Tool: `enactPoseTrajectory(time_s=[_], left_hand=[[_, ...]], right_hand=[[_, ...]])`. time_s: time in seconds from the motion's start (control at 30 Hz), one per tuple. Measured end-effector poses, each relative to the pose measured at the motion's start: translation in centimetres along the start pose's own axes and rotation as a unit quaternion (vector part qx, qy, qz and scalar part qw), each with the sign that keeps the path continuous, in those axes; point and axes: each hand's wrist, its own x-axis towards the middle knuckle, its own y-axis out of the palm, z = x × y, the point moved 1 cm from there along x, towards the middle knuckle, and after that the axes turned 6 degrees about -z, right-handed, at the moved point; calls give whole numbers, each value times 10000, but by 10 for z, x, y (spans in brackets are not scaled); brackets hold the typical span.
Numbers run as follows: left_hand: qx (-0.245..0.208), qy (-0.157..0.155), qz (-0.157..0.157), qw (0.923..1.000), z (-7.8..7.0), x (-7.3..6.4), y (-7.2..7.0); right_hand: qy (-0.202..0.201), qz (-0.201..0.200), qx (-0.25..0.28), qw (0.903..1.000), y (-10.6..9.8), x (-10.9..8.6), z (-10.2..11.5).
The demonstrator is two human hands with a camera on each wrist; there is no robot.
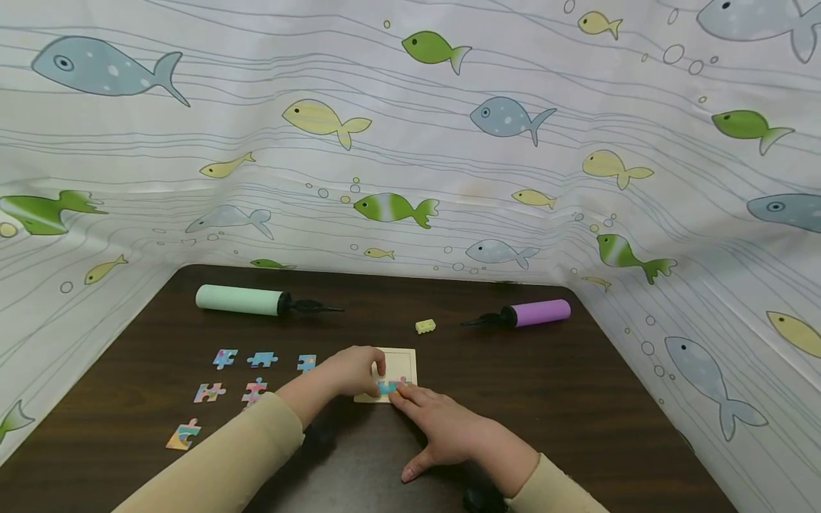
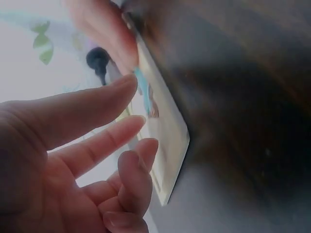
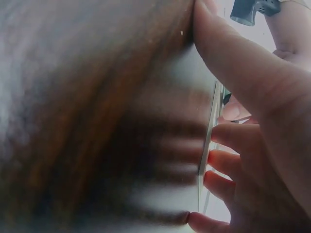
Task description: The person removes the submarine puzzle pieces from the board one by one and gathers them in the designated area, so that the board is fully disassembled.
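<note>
A small pale wooden puzzle tray (image 1: 400, 362) lies on the dark table, with blue and pink jigsaw pieces (image 1: 387, 387) along its near side. My left hand (image 1: 351, 370) reaches over the tray's left side, thumb and fingers bent and spread apart. In the left wrist view, its thumb tip (image 2: 127, 83) is right at the blue piece (image 2: 144, 90), with nothing between thumb and forefinger. My right hand (image 1: 442, 425) has its fingers stretched out at the tray's near right edge, fingertips over the pieces. Its thumb points away toward the table's near side.
Several loose jigsaw pieces (image 1: 254, 388) lie to the left, partly behind the left sleeve. Beyond the tray are a yellow toy brick (image 1: 425, 326), a mint-green hand pump (image 1: 240, 300) and a purple hand pump (image 1: 541, 313). A fish-print curtain (image 1: 410, 157) surrounds the table.
</note>
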Motion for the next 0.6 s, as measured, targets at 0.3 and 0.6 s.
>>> enactPoseTrajectory(time_s=[0.3, 0.6], left_hand=[[81, 158, -3, 9998, -2, 4, 7], [54, 179, 33, 9998, -4, 4, 6]], right_hand=[[-38, -23, 56, 10000, 0, -1, 0], [-100, -21, 115, 9999, -1, -1, 1]])
